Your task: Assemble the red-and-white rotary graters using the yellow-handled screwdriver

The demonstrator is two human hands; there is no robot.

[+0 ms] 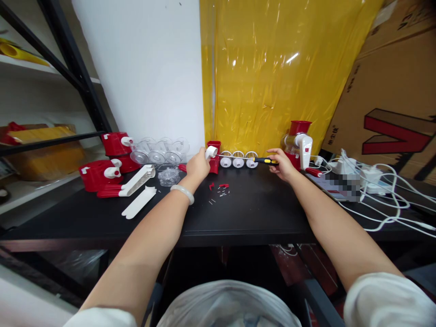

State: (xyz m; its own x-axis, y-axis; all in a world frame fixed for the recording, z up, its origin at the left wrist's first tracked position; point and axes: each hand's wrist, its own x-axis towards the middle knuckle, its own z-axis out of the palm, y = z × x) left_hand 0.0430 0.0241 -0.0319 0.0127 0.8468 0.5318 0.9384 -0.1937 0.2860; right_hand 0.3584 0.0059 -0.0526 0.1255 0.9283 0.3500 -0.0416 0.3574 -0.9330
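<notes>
My left hand [198, 168] is closed round a red plastic housing [214, 165] with a white round collar [211, 152] at its near side. Whether the collar is fixed to the housing I cannot tell. In my right hand [283, 165] is a screwdriver [264, 161] with a black and yellow handle, held level. Its thin shaft points left, with the tip at or near the collar; exact contact is too small to make out. Behind the shaft stand several white-rimmed drums [238, 160]. Small red clips [224, 185] and several screws [223, 193] lie on the black table [252, 213] between my hands.
At the left are red housings [98, 176], a white crank arm [138, 180], a white cover [139, 203] and clear plastic discs [160, 152]. A red-and-white grater [299, 145], a phone-like device [329, 185] and tangled white cables [384, 200] occupy the right.
</notes>
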